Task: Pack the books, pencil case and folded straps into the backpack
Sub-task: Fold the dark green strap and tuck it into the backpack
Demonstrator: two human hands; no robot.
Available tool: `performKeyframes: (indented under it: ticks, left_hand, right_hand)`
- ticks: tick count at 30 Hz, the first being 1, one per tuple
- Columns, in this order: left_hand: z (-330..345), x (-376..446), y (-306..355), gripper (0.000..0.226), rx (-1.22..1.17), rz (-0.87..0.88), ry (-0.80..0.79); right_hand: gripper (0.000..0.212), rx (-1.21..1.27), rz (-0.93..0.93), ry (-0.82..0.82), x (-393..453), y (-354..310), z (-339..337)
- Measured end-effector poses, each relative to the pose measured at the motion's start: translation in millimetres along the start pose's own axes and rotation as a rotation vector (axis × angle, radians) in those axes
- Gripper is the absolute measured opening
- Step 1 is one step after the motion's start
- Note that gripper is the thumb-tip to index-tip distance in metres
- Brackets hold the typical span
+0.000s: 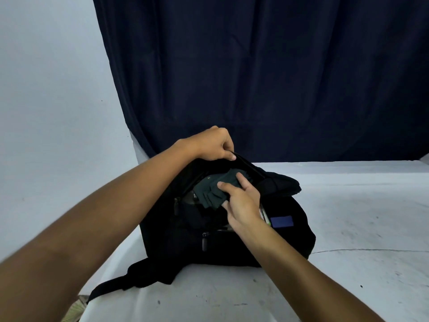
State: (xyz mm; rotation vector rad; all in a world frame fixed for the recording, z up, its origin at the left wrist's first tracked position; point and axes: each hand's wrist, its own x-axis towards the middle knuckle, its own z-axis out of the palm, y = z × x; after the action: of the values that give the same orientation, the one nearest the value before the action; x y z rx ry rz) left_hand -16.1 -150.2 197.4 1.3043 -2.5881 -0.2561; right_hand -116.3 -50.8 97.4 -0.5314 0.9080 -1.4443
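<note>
Meanwhile left hand (214, 145) grips backpack (232, 247) rim open.

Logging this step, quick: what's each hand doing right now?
Left hand: grips the backpack flap's edge.
Right hand: holds the folded straps at the opening.

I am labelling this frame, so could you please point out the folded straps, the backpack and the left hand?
folded straps (212, 190), head view, grey bundle's middle.
backpack (185, 247), head view, front panel.
left hand (212, 145), head view, back of hand.
</note>
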Motion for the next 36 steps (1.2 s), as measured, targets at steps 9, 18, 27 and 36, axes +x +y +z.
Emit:
performKeyframes:
  ticks: [9, 18, 27, 36]
  left_hand:
    - [-33.3, -1.0, 2.4, 0.021, 0.09, -0.01, -0.03]
    - [-43.2, -7.8, -11.7, 0.013, -0.065, -0.068, -0.015]
    - [-37.7, -6.0, -6.1, 0.014, -0.071, -0.066, -0.014]
    - [-32.1, -8.3, -5.4, 0.013, -0.094, -0.079, 0.009]
  right_hand:
    - [0.075, -0.132, -0.171, 0.317, 41.6, 7.8, 41.3]
    - [0.072, -0.513, -0.276, 0.2, 53.1, 16.8, 42.2]
    - [0.073, -0.895, -0.328, 0.204, 44.7, 45.2, 36.2]
    - [0.075, -0.93, -0.183, 0.102, 45.6, 28.2, 33.9]
